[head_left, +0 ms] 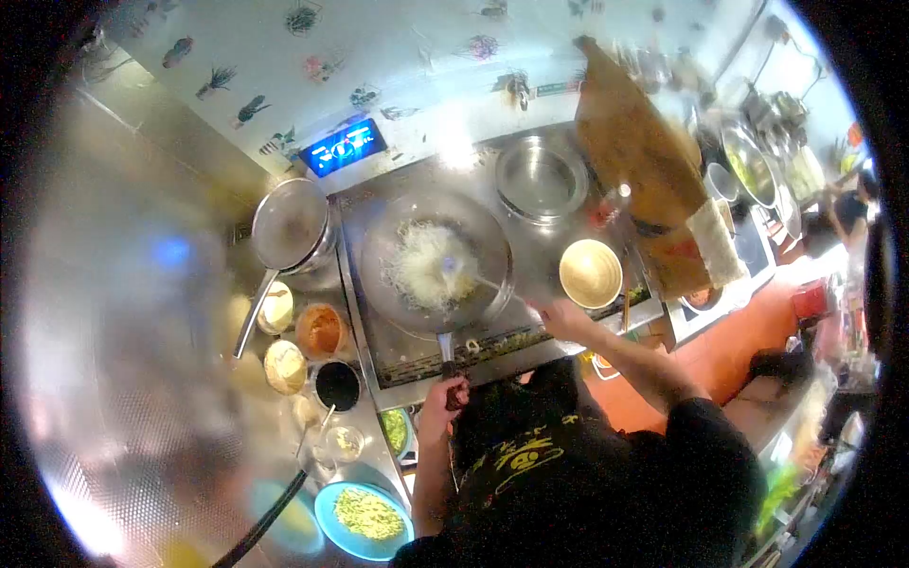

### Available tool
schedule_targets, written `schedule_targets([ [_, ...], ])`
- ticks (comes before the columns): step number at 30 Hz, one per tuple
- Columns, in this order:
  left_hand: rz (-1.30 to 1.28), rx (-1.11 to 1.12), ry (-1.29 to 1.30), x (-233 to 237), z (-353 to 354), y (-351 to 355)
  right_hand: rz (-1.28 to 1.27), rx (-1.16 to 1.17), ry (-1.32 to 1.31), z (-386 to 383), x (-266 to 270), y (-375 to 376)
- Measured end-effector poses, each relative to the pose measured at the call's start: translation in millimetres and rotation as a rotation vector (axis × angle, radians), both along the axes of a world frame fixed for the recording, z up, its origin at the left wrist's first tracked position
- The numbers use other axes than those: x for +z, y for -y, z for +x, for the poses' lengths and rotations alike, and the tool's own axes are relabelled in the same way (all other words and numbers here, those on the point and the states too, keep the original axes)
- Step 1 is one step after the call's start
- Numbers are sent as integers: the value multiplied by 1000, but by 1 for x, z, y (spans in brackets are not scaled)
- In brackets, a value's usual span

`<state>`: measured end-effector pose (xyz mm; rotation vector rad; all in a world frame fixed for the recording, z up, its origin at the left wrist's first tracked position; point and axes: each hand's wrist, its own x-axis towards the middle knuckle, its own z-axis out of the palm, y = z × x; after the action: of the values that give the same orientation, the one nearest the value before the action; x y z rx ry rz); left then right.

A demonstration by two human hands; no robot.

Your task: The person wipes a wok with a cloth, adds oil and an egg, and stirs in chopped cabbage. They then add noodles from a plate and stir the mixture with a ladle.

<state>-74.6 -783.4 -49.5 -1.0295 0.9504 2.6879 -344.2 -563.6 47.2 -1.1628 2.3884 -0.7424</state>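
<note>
A large wok (pixel 386 293) sits on the steel stove and holds a heap of pale, thin noodle-like food (pixel 426 265). My left hand (pixel 442 407) is wrapped round the wok's dark handle (pixel 451 371) at the stove's front edge. To the right, my right hand (pixel 565 322) is closed on the end of a utensil (pixel 490 284). The utensil's far end lies in the food, and its shape there is blurred. Near my right hand stands a light tan bowl (pixel 591 274).
A metal pot (pixel 542 180) stands behind the bowl. Left of the wok are a long-handled strainer (pixel 291 224), containers with an orange-brown paste (pixel 322 329) and dark liquid (pixel 338 385), and a blue bowl of chopped food (pixel 327 530). A red-capped bottle (pixel 611 204) is at the right.
</note>
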Motion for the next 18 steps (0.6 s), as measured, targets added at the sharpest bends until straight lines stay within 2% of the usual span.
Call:
schedule_targets([
  [1,71,10,44,-2,-3,1,-109,68,-135,7,-2,-13],
  [3,39,34,108,17,-9,-1,216,73,24,13,-5,-3],
  [4,-126,-6,71,35,-9,-4,304,53,41,12,-2,14],
  [5,-170,-4,48,41,-12,-6,391,38,49,7,12,33],
  [6,-213,-2,26,47,-15,-8,332,31,10,1,22,44],
  [9,-8,28,16,24,-8,-2,96,9,-77,8,9,14],
  [11,91,-55,-50,4,-7,2,133,78,-108,17,15,5],
  [13,-111,-24,65,40,-13,-6,184,83,-82,21,18,17],
  [15,-96,18,98,47,-16,-12,252,51,-22,-3,16,51],
  [18,290,62,88,-1,-3,11,265,-19,18,-3,18,36],
])
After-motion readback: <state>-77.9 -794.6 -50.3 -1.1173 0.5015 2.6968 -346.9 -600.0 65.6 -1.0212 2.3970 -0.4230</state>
